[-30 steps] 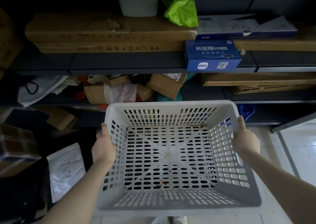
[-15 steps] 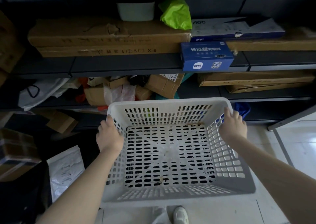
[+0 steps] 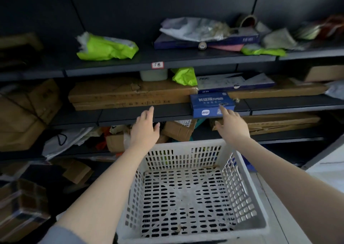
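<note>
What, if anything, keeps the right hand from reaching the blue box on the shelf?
Likely nothing, so yes: the right hand, open, has its fingertips at the front of the blue box, which overhangs the shelf unobstructed.

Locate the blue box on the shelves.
The blue box sits right of centre in the head view, on the shelf edge beside the long cardboard box, just beyond the right hand.
</note>
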Demonstrator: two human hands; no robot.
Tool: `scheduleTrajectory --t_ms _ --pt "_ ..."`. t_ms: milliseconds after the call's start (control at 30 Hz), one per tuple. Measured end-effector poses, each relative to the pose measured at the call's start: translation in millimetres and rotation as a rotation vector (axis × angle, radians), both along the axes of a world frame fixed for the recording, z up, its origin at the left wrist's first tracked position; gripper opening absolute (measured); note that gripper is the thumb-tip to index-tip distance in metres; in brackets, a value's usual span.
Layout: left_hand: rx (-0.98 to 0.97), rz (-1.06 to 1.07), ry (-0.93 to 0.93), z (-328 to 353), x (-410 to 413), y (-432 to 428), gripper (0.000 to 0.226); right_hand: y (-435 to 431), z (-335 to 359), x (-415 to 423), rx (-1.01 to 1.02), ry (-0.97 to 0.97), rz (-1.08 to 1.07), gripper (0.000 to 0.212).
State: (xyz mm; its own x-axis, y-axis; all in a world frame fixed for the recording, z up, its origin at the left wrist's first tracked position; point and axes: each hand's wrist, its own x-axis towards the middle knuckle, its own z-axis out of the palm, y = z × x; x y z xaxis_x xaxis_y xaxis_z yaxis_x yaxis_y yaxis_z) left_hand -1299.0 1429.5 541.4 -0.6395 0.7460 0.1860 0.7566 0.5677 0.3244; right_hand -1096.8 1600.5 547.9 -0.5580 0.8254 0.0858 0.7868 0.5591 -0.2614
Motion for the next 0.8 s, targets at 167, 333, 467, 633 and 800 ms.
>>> scheduleTrajectory --t_ms 167,333,467,633,800 --pt "0.065 0.063 0.081 63.6 16.6 -30.3 0.064 -19.1 55.1 -2.0 0.066 0.076 0.125 0.062" --pt "0.094 0.222 0.114 98.2 34.8 -98.5 0.063 -58.5 93.1 -17.2 0.102 0.148 0.322 0.057" --pt "0.091 0.361 0.13 115.7 51.2 -175.1 0.062 -113.6 114.0 -37.9 0.11 0.164 0.479 0.06" --pt "0.115 0.567 0.202 148.9 63.2 -291.0 0.061 -216.4 147.5 -78.7 0.106 0.252 0.713 0.061" --pt "0.12 0.791 0.279 186.3 77.1 -424.5 0.061 -357.3 184.7 -120.1 0.126 0.352 0.974 0.059"
